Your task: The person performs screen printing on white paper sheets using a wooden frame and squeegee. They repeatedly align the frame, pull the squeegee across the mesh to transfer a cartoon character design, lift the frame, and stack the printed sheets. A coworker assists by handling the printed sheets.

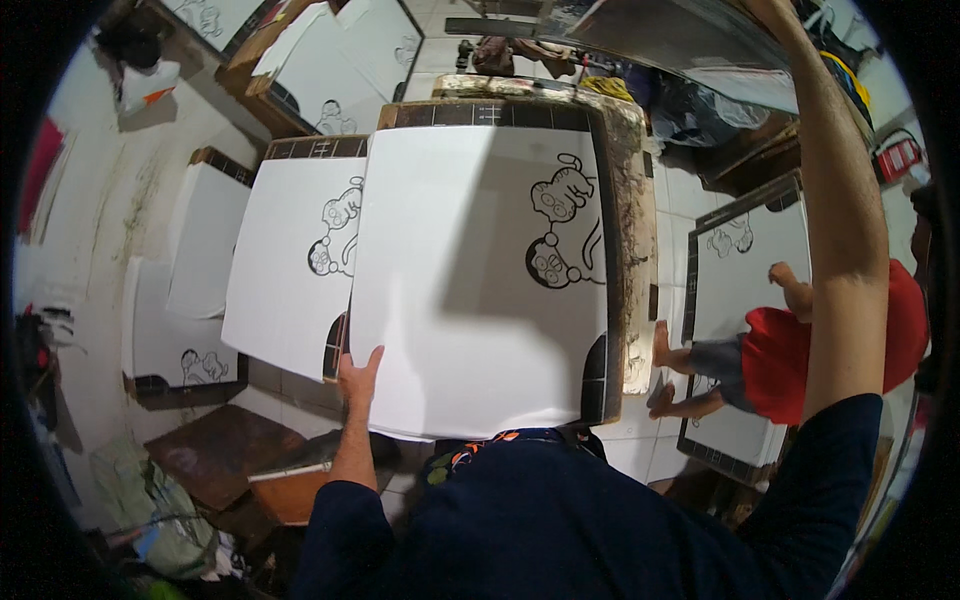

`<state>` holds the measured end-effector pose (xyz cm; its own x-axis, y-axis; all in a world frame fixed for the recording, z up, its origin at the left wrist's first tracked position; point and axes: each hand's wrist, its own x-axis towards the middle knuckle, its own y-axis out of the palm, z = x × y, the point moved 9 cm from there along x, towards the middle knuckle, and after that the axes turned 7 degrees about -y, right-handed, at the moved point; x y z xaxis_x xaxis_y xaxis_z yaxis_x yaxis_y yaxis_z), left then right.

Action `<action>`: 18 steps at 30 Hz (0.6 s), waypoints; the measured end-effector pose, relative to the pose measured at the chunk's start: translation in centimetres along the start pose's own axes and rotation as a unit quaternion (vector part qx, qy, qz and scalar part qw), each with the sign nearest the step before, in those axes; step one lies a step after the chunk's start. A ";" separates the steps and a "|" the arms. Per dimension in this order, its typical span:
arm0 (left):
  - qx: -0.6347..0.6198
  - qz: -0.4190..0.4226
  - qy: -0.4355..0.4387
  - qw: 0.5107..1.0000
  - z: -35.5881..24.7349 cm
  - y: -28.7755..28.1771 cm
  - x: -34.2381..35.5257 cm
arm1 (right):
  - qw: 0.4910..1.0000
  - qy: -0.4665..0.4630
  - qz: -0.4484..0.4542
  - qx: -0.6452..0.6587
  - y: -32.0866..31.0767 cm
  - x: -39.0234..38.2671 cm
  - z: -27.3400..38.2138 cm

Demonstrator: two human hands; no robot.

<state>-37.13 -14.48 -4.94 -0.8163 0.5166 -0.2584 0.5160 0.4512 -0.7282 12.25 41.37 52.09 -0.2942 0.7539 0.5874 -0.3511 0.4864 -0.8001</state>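
Note:
In front of me a wide white sheet [440,240], cloth or paper, lies on a dark-edged board [470,115]. Black line drawings of two cartoon monkeys [562,190] run along its right side. My left hand [360,382] rests by the sheet's lower left edge, thumb and fingers apart. High at the upper right, my right hand [770,10] is closed on the edge of a raised flat frame [640,35], which looks like a printing screen. The top of the view cuts off part of that hand and frame. A shadow falls across the sheet.
A second printed sheet [285,250] lies close on the left, with more sheet-covered boards behind it. A person in a red shirt [780,365] is at the right beside another board [740,265]. A worn wooden stand [635,250] edges my board. Bags [160,500] lie lower left.

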 end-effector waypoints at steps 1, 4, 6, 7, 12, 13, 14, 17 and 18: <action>-0.019 0.015 0.041 0.999 -1.9 0.8 0.1 | 1.000 -0.018 -0.019 0.008 -0.3 -0.3 0.6; 0.057 0.048 0.055 0.996 -4.9 3.1 0.6 | 1.000 0.025 -0.007 -0.008 -0.2 -0.5 0.4; 0.091 0.080 0.070 0.990 -6.6 4.0 0.9 | 0.999 0.029 0.018 0.006 0.2 -0.2 0.3; 0.104 0.090 0.062 0.988 -7.1 4.2 1.1 | 1.000 0.017 0.011 0.009 0.1 0.2 0.4; 0.092 0.107 0.052 0.989 -9.0 3.9 0.6 | 1.000 0.000 0.002 0.009 0.3 2.4 -0.5; 0.075 0.104 0.050 0.991 -9.2 3.8 0.4 | 1.000 0.002 0.006 0.008 0.4 2.8 -0.7; 0.065 0.115 0.031 0.991 -8.9 4.0 0.3 | 1.000 0.007 0.011 0.010 0.6 3.2 -0.9; 0.135 0.072 0.022 0.988 -8.6 3.7 0.6 | 1.000 0.011 0.022 0.015 0.5 3.8 -1.2; 0.122 0.069 0.041 0.989 -9.0 3.9 0.8 | 1.000 0.009 0.013 0.010 0.2 3.9 -1.2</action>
<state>-33.47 -5.75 -2.26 -0.7129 0.6233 -0.3213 0.5352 0.1875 -0.8237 12.06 44.94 54.08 -0.2878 0.7742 0.5638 -0.3614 0.4573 -0.8125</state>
